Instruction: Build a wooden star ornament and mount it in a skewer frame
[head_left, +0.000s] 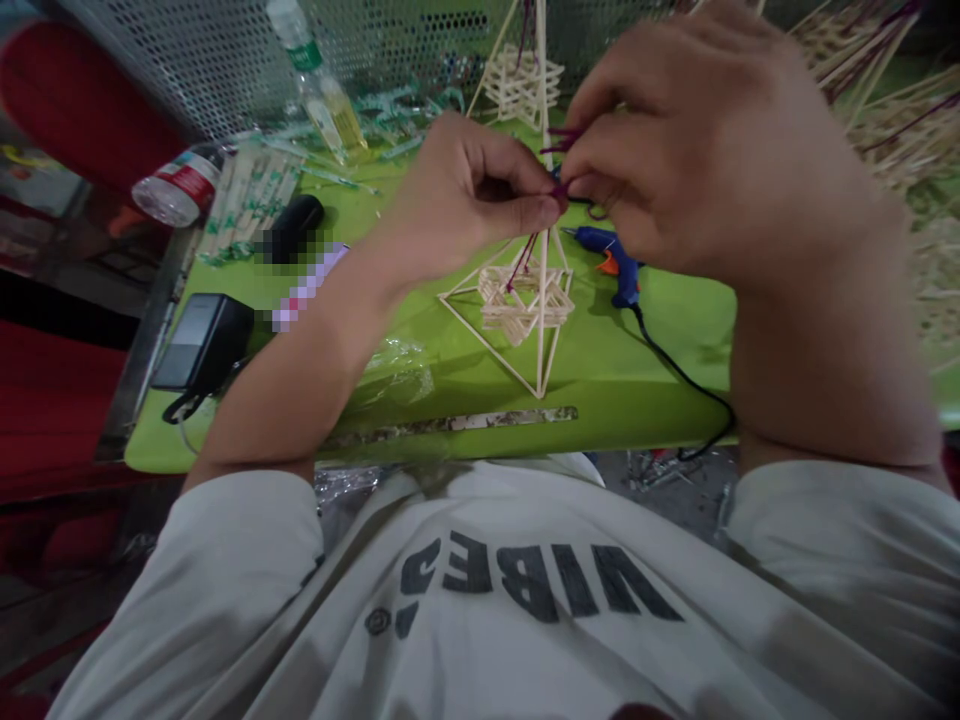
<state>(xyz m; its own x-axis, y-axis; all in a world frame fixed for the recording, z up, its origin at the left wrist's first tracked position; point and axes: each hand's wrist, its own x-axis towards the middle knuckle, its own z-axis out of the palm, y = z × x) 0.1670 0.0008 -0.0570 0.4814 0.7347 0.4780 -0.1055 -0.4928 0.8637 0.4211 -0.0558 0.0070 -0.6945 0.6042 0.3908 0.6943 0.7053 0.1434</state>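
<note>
Thumb and fingers of my left hand [487, 195] are pinched on a dark purple string [559, 190] near the top of a wooden stick frame. My right hand [667, 150] is closed on the same string from the other side, and loose purple ends poke out from its fingers. Below both hands stands the pyramid-shaped stick frame [541, 340]. Inside it, a star-like piece of stacked sticks [517, 305] has purple strings running up from it. A blue glue gun [611, 255] with an orange trigger lies just right of the frame.
On the green table [660, 370] are a ruler-like strip [480, 422], a black box [202, 340] and wrapped sticks [251, 200]. Two bottles, one upright [322, 90] and one lying down [176, 188], are at left. More stick frames [892, 130] fill the right. The glue gun's cord hangs over the front edge.
</note>
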